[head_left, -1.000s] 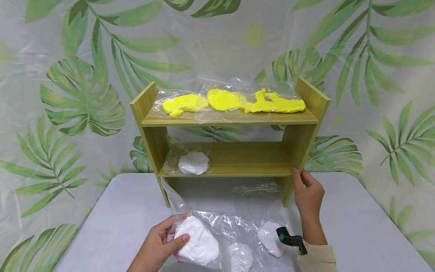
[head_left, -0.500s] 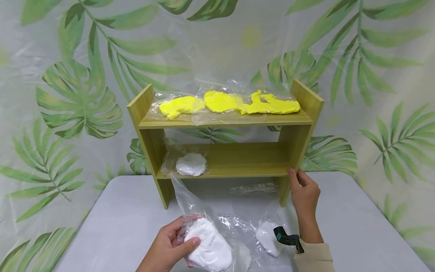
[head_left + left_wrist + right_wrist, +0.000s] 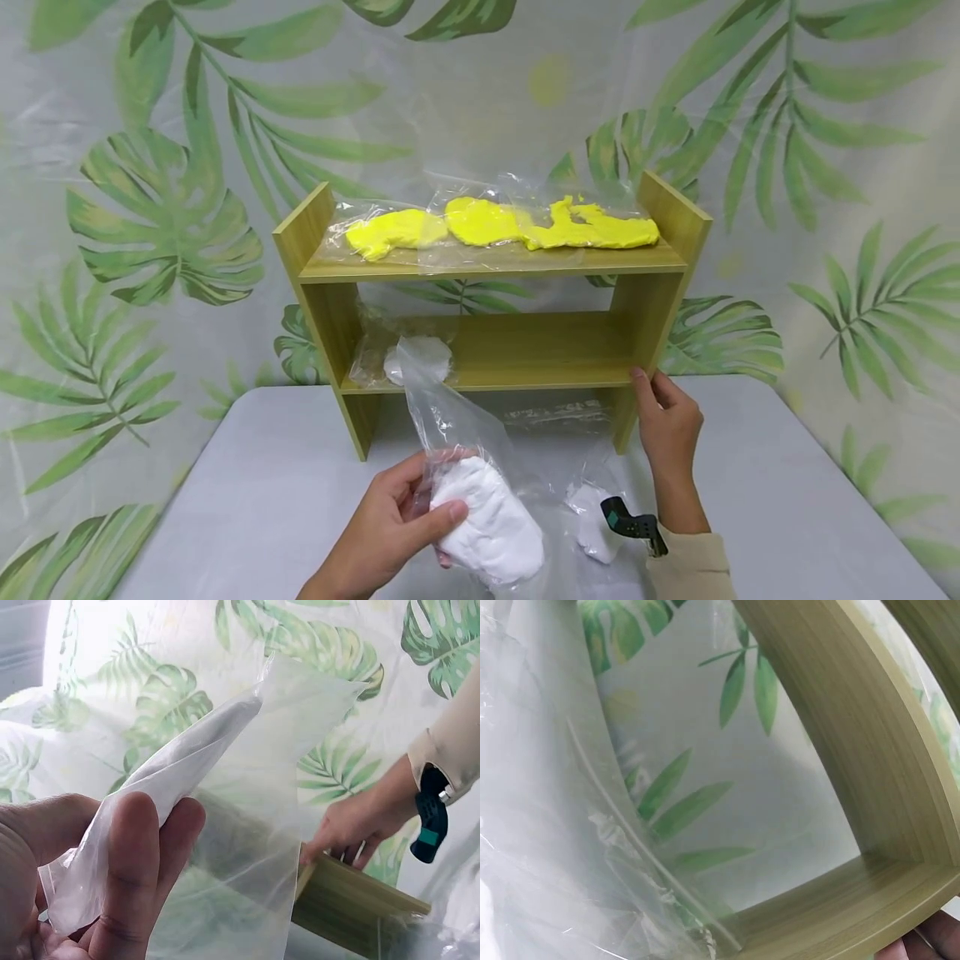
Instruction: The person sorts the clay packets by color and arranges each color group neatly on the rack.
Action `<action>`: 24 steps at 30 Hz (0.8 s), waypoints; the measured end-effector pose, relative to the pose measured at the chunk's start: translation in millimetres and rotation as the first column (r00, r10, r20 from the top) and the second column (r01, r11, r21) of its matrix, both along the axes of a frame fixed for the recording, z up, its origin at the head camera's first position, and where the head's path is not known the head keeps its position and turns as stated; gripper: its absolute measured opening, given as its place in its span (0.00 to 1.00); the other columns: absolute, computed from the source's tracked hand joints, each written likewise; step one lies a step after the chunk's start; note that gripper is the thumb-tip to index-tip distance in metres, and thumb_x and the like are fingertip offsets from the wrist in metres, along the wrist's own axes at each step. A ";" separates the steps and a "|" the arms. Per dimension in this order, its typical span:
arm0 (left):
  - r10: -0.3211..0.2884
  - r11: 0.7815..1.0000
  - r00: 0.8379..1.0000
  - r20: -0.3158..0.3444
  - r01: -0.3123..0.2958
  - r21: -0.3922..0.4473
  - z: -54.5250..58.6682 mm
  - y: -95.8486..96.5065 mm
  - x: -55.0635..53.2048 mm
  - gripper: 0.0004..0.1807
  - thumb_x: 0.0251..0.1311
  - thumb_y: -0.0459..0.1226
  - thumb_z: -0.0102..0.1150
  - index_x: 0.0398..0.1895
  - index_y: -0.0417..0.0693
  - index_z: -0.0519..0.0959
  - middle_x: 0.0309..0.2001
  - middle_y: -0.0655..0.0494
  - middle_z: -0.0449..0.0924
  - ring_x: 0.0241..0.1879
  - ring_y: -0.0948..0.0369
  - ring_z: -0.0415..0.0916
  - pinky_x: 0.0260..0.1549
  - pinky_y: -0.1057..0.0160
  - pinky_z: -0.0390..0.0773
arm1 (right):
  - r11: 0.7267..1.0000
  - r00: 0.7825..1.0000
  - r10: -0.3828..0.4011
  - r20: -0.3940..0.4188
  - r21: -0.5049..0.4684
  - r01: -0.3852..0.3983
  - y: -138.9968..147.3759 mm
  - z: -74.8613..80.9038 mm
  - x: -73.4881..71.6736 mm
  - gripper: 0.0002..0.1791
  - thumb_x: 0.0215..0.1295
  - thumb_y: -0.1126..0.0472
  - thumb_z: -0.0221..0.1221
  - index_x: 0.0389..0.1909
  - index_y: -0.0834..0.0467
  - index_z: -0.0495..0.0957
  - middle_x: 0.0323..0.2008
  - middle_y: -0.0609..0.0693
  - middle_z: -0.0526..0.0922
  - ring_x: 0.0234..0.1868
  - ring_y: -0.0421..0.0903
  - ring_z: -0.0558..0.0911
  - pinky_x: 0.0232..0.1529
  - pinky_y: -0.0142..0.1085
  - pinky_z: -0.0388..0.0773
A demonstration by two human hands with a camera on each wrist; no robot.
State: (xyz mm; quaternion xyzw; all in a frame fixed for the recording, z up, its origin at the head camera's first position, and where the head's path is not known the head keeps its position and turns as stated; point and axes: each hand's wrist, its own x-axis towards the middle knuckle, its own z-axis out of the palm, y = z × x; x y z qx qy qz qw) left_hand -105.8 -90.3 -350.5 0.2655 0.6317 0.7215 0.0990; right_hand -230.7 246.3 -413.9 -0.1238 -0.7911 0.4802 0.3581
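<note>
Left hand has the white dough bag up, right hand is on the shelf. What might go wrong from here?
The left hand grips the bag only at its lump; the loose top could snag the lower shelf edge. The bag already there may get pushed. The right hand holds one post, so the rack could still shift.

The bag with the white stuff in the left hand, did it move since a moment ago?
Yes. The bag of white clay in the left hand went up and rightward, toward the wooden shelf.
</note>
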 end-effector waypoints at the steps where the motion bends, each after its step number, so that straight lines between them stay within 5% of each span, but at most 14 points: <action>1: 0.003 1.000 1.000 0.000 -0.003 -0.001 2.6 1.2 0.0 0.23 0.64 0.28 0.55 0.63 0.39 0.69 0.49 0.37 0.75 0.40 0.55 0.81 0.29 0.58 0.83 | 1.000 1.000 0.001 -0.001 -0.001 -0.001 -0.1 0.3 -0.1 0.22 0.66 0.43 0.57 0.49 0.53 0.85 0.42 0.51 0.86 0.36 0.22 0.75 0.34 0.15 0.69; 10: 0.017 0.999 0.999 -0.044 -0.015 0.036 15.2 11.2 -4.1 0.23 0.63 0.27 0.56 0.62 0.39 0.70 0.47 0.38 0.75 0.39 0.56 0.80 0.27 0.58 0.83 | 1.000 1.000 -0.001 0.005 -0.007 0.001 0.5 0.0 -0.3 0.21 0.65 0.42 0.58 0.49 0.52 0.85 0.41 0.50 0.87 0.36 0.22 0.75 0.35 0.16 0.69; 24: 0.038 0.998 0.986 -0.160 -0.028 0.063 16.2 19.7 -27.5 0.22 0.62 0.25 0.56 0.61 0.38 0.71 0.43 0.44 0.76 0.34 0.60 0.79 0.21 0.58 0.82 | 1.000 1.000 0.006 -0.003 -0.003 -0.006 1.1 -1.2 -0.8 0.22 0.66 0.42 0.58 0.50 0.52 0.84 0.41 0.50 0.87 0.38 0.30 0.79 0.35 0.16 0.69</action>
